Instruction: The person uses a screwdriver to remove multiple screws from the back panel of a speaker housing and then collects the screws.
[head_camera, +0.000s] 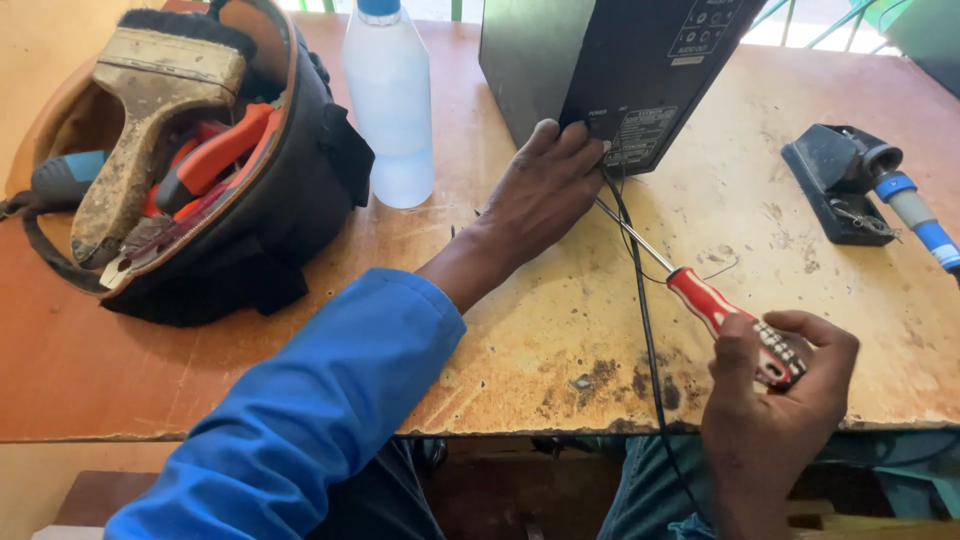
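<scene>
My left hand (540, 190) rests flat against the lower corner of a black speaker box (610, 60) standing on the worn table (520, 320), fingers pressed on its back panel. My right hand (775, 385) grips the red and grey handle of a screwdriver (715, 310) near the table's front edge. Its thin metal shaft points up-left toward the box's lower edge, close to my left fingers. A black cable (645, 330) drops from the box and runs over the front edge of the table.
A black tool bag (290, 190) at the left holds a dirty paintbrush (150, 110) and orange-handled pliers (215, 150). A clear plastic bottle (390, 100) stands beside it. A black soldering stand with a blue-handled iron (860, 185) lies at the right.
</scene>
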